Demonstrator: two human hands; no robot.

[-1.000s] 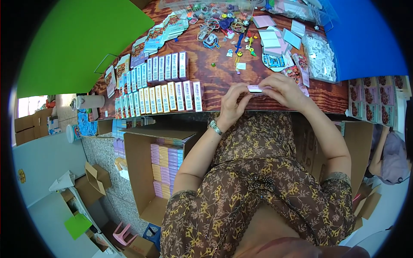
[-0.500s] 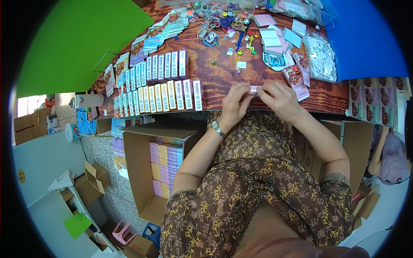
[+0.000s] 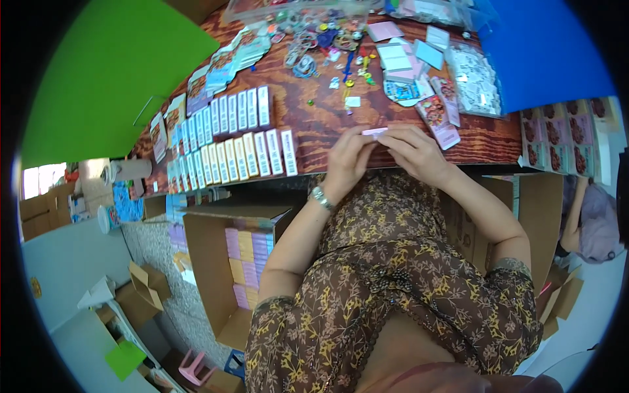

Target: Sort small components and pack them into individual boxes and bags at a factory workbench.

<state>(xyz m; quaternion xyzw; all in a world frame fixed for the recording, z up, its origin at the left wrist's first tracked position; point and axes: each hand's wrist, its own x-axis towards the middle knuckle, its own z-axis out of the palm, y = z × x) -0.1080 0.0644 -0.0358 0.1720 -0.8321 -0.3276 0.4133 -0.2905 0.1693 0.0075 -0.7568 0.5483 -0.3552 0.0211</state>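
At the table's front edge, a small pink-lilac carton [image 3: 375, 132] is held between my two hands, its narrow side showing. My left hand [image 3: 347, 158] closes on its left end with thumb and fingers. From the other side, my right hand [image 3: 418, 154] pinches the right end, its fingers curled over and hiding much of the carton. To the left, upright small boxes [image 3: 226, 157] stand in two rows, in white, yellow, teal and purple. Flat printed cartons [image 3: 438, 120] lie beyond my right hand.
Small toys and cords [image 3: 350, 72] lie scattered at the back, before a clear plastic bin [image 3: 301, 12]. A bag of white pieces [image 3: 475, 85] sits right of stacked cards [image 3: 396, 57]. Green [image 3: 111, 78] and blue panels [image 3: 550, 52] flank the table. Below, a cardboard box [image 3: 209, 275] holds packed cartons.
The whole view has shifted and tilted slightly with my head. Both hands keep hold of the carton, which lies a little more slanted between the fingers.
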